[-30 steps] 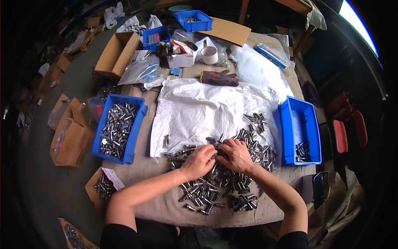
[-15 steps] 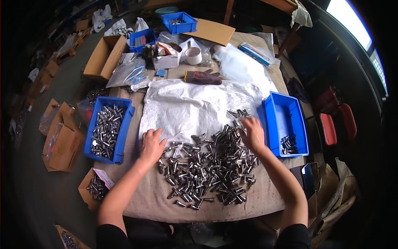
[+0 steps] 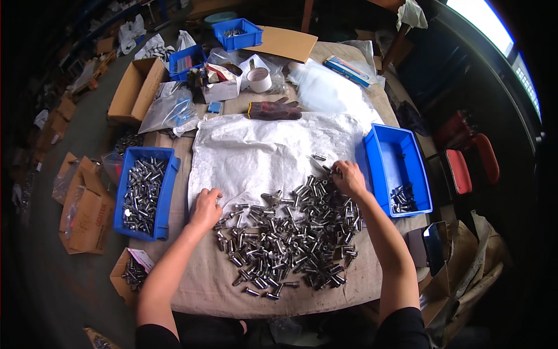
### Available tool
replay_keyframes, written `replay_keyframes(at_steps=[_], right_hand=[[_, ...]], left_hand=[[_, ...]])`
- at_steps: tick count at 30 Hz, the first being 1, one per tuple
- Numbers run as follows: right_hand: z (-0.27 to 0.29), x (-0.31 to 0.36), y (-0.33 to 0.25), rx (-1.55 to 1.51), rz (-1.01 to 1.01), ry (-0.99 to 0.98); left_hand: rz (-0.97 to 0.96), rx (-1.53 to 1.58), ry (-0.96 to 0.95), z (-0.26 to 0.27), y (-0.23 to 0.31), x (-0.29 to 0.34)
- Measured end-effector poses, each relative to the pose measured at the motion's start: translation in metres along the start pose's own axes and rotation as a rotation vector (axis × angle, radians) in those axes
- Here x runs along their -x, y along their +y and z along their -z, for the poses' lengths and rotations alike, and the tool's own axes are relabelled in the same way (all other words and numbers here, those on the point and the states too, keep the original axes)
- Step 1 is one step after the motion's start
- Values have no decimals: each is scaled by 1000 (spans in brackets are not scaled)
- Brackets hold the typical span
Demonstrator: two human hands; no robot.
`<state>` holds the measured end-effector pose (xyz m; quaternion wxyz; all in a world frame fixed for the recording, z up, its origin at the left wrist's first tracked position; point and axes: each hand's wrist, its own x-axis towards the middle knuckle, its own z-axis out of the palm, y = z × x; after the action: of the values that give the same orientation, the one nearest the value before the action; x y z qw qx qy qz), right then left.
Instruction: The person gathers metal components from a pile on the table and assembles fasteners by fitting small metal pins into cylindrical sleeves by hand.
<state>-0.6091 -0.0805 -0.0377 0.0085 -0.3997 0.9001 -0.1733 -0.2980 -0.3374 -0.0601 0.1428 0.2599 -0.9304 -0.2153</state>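
Note:
A broad heap of short, shiny cylindrical metal fittings (image 3: 290,238) covers the front of the cloth-topped table and the near edge of a white woven sheet (image 3: 261,142). At the heap's left edge my left hand (image 3: 207,210) is closed, a bit of shiny metal showing at its fingertips. My right hand (image 3: 350,179) reaches to the heap's far right side, its fingers curled down and pinched on a fitting. One loose fitting (image 3: 318,157) lies on the sheet just beyond that hand.
A blue bin (image 3: 145,192) full of fittings stands left. Another blue bin (image 3: 398,168) at right holds a few in its near end. Behind the sheet lie a dark glove (image 3: 274,109), a tape roll (image 3: 259,79) and plastic bags. Open cartons (image 3: 87,209) sit at far left.
Both hands were spread and have closed. The right hand has come down onto the heap's far right, where several fittings lying beyond have been drawn in. The view has shifted slightly.

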Motion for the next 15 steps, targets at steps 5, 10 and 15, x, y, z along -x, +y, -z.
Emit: replay_keyframes(at_steps=[5, 10, 15], right_hand=[[12, 74, -26, -62, 241, 0], [39, 84, -56, -302, 512, -55], [13, -8, -47, -180, 197, 159]], left_hand=[[-51, 291, -25, 7, 35, 10], [-483, 318, -170, -5, 84, 34], [-637, 364, -116, -4, 106, 32]])
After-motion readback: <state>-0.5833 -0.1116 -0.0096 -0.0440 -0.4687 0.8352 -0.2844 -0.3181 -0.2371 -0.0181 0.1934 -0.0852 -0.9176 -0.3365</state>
